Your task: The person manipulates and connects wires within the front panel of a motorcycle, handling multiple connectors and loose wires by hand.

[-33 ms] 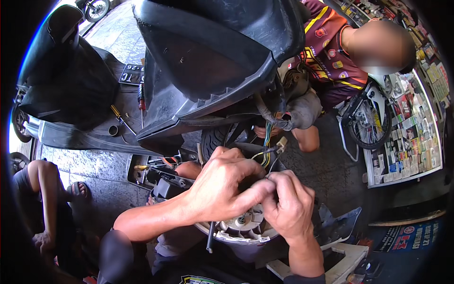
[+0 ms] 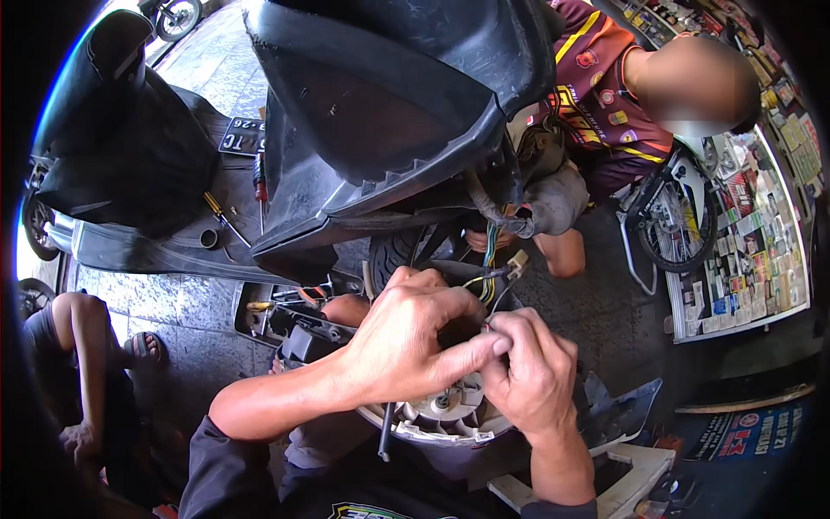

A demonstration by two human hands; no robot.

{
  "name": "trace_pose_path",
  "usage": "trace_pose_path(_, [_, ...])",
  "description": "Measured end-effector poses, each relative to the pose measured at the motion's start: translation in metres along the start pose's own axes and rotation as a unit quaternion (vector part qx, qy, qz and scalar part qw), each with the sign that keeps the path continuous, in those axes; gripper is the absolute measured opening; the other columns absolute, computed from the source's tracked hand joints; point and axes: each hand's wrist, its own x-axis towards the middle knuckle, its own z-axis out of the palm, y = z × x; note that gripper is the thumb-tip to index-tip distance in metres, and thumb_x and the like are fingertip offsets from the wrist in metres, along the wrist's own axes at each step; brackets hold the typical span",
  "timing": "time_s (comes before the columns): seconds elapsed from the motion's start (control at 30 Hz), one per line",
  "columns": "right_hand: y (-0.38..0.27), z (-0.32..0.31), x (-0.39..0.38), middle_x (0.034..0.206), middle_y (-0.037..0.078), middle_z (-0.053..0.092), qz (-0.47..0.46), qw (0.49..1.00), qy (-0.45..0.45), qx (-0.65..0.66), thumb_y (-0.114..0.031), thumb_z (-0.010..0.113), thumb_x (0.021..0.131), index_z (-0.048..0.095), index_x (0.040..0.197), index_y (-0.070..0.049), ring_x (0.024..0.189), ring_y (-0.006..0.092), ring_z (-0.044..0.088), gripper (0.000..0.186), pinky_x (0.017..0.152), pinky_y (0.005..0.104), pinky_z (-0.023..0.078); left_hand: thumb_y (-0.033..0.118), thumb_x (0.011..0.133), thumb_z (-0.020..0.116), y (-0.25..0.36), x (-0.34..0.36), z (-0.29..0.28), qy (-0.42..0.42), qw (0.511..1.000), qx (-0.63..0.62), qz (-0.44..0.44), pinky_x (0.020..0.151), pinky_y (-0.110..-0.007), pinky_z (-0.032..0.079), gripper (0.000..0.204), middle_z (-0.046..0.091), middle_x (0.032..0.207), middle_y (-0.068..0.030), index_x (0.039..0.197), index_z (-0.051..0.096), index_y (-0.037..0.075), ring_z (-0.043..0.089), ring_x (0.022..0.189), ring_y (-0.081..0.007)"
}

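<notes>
My left hand [image 2: 402, 333] and my right hand [image 2: 532, 372] meet fingertip to fingertip, both closed in a pinch. A thin dark wire [image 2: 501, 298] runs down to them, and a small reddish bit shows at the right fingers. The exact grip is mostly hidden behind knuckles and thumbs. Just above hang yellow and green wires [image 2: 490, 251] with a pale plug connector [image 2: 517, 263], coming out of a sleeved wiring harness [image 2: 488, 208]. Below my hands lies a rounded whitish plastic housing [image 2: 443, 426] with a central socket, partly covered by my left wrist.
A dark scooter body [image 2: 380, 112] stands ahead; screwdrivers [image 2: 260, 192] lie on its footboard. Beyond the harness a co-worker [image 2: 605, 104] crouches. A tool tray [image 2: 259, 318] sits on the tiled floor at left, near another person's arm [image 2: 86, 346]. A glass display case [image 2: 743, 251] is at right.
My right fingers have shifted slightly to the right and down, and a reddish bit now shows between the fingertips. My left hand is almost unmoved.
</notes>
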Motion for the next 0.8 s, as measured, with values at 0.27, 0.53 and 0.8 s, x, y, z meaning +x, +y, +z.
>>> trace_pose_path(0.27, [0.009, 0.009, 0.005, 0.072, 0.008, 0.059, -0.023, 1.0, 0.019, -0.007, -0.003, 0.071, 0.076, 0.059, 0.084, -0.006, 0.056, 0.0267, 0.064, 0.014, 0.05, 0.0377, 0.051, 0.013, 0.089, 0.079, -0.003, 0.006, 0.001, 0.004, 0.994, -0.096, -0.058, 0.071, -0.035, 0.054, 0.017, 0.072, 0.082, -0.0134, 0.095, 0.074, -0.002, 0.069, 0.075, -0.0202])
trace_pose_path(0.53, [0.016, 0.014, 0.001, 0.072, 0.009, 0.061, 0.06, 0.994, 0.075, 0.057, -0.004, 0.069, 0.079, 0.058, 0.082, -0.005, 0.056, 0.0276, 0.064, 0.011, 0.051, 0.0387, 0.052, 0.014, 0.097, 0.071, -0.001, 0.008, -0.001, -0.007, 0.975, -0.129, -0.181, 0.066, -0.028, 0.054, 0.019, 0.074, 0.078, -0.0075, 0.089, 0.073, -0.004, 0.067, 0.072, -0.0091])
trace_pose_path(0.8, [-0.003, 0.017, -0.011, 0.08, 0.009, 0.065, 0.143, 0.98, 0.056, 0.129, -0.001, 0.083, 0.076, 0.066, 0.091, -0.004, 0.066, 0.0256, 0.066, 0.022, 0.06, 0.0365, 0.051, 0.017, 0.098, 0.071, -0.003, 0.015, 0.005, 0.014, 0.962, -0.146, -0.229, 0.06, -0.025, 0.048, 0.024, 0.069, 0.071, -0.0018, 0.083, 0.073, -0.002, 0.059, 0.068, -0.0053])
